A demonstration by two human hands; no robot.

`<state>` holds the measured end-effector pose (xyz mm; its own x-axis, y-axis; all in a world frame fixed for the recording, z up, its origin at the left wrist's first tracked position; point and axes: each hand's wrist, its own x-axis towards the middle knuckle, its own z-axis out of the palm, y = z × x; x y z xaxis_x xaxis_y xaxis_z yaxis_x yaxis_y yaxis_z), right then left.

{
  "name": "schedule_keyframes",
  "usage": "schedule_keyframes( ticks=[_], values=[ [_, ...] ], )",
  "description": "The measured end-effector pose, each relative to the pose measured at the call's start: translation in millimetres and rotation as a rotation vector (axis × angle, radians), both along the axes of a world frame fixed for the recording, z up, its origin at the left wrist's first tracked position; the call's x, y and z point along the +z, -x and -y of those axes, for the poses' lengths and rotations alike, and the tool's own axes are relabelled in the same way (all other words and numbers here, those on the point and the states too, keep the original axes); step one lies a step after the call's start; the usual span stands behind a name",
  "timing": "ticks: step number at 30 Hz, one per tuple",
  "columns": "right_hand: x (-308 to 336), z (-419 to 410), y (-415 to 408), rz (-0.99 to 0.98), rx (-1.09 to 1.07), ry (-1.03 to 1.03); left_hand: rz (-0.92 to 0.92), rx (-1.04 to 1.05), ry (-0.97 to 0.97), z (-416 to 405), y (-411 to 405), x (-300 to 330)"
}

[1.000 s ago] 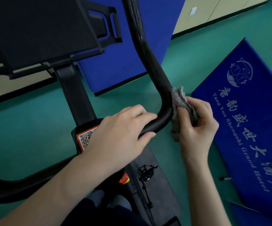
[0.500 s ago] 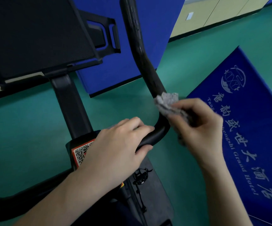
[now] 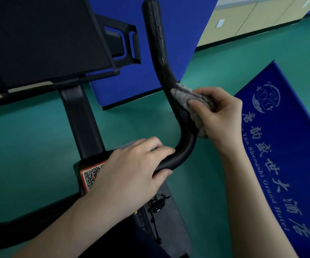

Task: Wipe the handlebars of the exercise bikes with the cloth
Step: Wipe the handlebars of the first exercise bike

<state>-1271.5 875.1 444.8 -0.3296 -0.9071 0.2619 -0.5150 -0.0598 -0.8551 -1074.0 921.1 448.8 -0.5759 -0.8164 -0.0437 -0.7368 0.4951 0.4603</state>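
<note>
The right hand [image 3: 219, 112] is pinching a bunched grey cloth [image 3: 189, 103] between thumb and curled fingers and pressing it against the outer side of the black handlebar [image 3: 161, 58], just above the bend where the upright horn is turning into the lower bar. The left hand [image 3: 132, 170] is wrapping around that lower bar just below the bend, fingers over the top and thumb underneath, seemingly steadying the bike. Judging by this position, the wiping is underway on this horn: the stretch from the cloth up to the rounded tip is showing faint streaks, but whether it is already clean cannot be told. The part under the left hand and the opposite side of the handlebar, running off the lower left edge, are probably waiting their turn, as are any other bikes, none of which are showing. The black console tray [image 3: 39, 38] is being cut off at the top left, and the QR sticker [image 3: 91, 175] is half hiding behind the left hand.
</note>
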Motion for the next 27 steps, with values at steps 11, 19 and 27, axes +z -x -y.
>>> schedule_keyframes(
  ticks=[11, 19, 27],
  values=[
    [17.1, -49.7, -13.0, -0.338, 0.387, -0.094, -0.050, 0.069, 0.023, -1.0, 1.5, 0.9],
    [19.1, -25.8, -26.0, -0.744, 0.586, -0.180, -0.048, 0.106, 0.044, -0.7, -0.8, -0.2],
    [26.0, -17.8, -19.4, -0.740, 0.543, -0.160, -0.087, 0.106, 0.010, -0.2, -1.4, -3.0]
  ],
)
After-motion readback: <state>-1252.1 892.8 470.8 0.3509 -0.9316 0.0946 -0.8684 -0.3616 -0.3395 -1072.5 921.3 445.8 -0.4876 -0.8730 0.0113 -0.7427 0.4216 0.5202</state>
